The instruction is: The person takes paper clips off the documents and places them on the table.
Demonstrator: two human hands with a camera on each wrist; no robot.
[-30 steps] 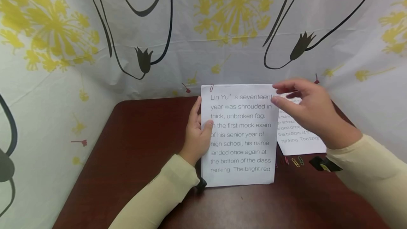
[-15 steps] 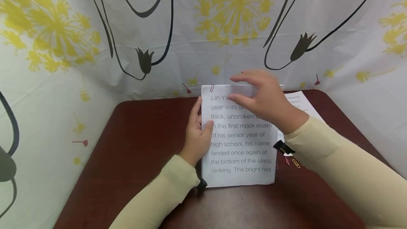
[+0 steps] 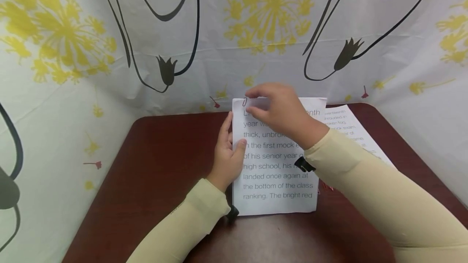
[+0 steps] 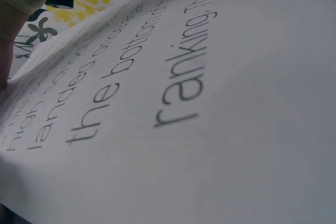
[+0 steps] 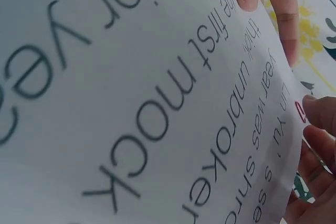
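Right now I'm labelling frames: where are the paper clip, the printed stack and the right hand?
paper clip (image 3: 243, 101), head view, its visible loop.
printed stack (image 3: 278, 186), head view, lower text area.
right hand (image 3: 283, 111), head view, back of hand.

Bare table (image 3: 164, 165) lies left of the stack (image 3: 278, 198). The curtain (image 3: 204, 72) walls the far edge; loose sheets (image 3: 343, 125) and the right sleeve (image 3: 365, 186) crowd the right.

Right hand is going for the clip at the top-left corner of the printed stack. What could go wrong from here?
1. The paper clip grips only a corner; tugging it could crease the printed stack.
2. The left hand holds just the left edge, so the sheets may fan out.
3. The right hand hides the clip area from the head view.
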